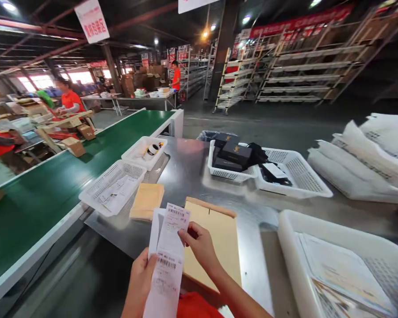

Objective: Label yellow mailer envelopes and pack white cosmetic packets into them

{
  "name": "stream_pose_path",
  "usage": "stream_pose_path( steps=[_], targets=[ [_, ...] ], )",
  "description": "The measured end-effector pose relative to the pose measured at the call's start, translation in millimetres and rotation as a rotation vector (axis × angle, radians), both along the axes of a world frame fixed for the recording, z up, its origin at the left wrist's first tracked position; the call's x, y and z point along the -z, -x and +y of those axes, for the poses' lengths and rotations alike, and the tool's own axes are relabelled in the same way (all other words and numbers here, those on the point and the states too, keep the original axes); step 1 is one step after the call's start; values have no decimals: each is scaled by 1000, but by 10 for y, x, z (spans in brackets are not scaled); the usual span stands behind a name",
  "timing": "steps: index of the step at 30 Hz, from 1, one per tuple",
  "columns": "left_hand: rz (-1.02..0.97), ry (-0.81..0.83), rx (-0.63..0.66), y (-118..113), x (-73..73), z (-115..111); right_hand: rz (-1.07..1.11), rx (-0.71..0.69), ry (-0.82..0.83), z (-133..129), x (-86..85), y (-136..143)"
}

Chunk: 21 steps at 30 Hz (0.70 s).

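My left hand grips a strip of printed labels by its left edge, thumb on top. Barcodes and small print run down the strip, and its lower end hangs toward me. Behind it shows a plain white sheet, held in the same hand. My right hand pinches the strip's right edge near the upper label. Beneath my right hand, a large tan padded envelope lies on the metal table. A stack of smaller tan envelopes sits to the left of the labels.
White baskets hold papers, tape rolls, black boxes and flat envelopes. A green conveyor belt with cartons runs along the left. White sacks lie at right. People in orange shirts stand farther off.
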<state>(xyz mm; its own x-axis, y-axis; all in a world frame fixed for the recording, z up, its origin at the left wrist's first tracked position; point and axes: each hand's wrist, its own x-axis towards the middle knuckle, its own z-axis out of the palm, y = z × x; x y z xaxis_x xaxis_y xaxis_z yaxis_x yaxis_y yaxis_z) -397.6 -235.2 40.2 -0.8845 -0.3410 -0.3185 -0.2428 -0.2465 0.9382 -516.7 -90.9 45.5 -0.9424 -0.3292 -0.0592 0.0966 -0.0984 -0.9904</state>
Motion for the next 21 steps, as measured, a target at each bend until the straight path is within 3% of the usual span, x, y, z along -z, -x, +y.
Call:
stream_pose_path(
  steps=[2, 4, 6, 9, 11, 13, 16, 18, 21],
  targets=[
    [-44, -113, -3, 31, 20, -66, -1, 59, 11, 86, -29, -7],
    [-103, -49, 16, 27, 63, -255, 6, 109, 23, 149, -56, -14],
    [-237, 213, 7, -22, 142, -544, 13, 144, 58, 186, -102, -15],
    [-498, 667, -115, -141, 267, -968, -21, 135, 140, 172, -199, -23],
    [-472, 749, -187, -176, 282, -1092, -69, 76, 180, 108, -250, -45],
    [-278, 577, -134, -125, 216, -1037, -116, 6, 204, 21, -265, -75],
    [16, 223, 162, 79, 54, -728, -128, -11, 192, -76, -219, -105],
    [60, 168, 282, 223, -14, -493, -78, 66, 131, -74, -167, -100],
    [21, 169, 285, 362, -8, -251, 64, 240, -18, 34, -97, -71]
  ],
)
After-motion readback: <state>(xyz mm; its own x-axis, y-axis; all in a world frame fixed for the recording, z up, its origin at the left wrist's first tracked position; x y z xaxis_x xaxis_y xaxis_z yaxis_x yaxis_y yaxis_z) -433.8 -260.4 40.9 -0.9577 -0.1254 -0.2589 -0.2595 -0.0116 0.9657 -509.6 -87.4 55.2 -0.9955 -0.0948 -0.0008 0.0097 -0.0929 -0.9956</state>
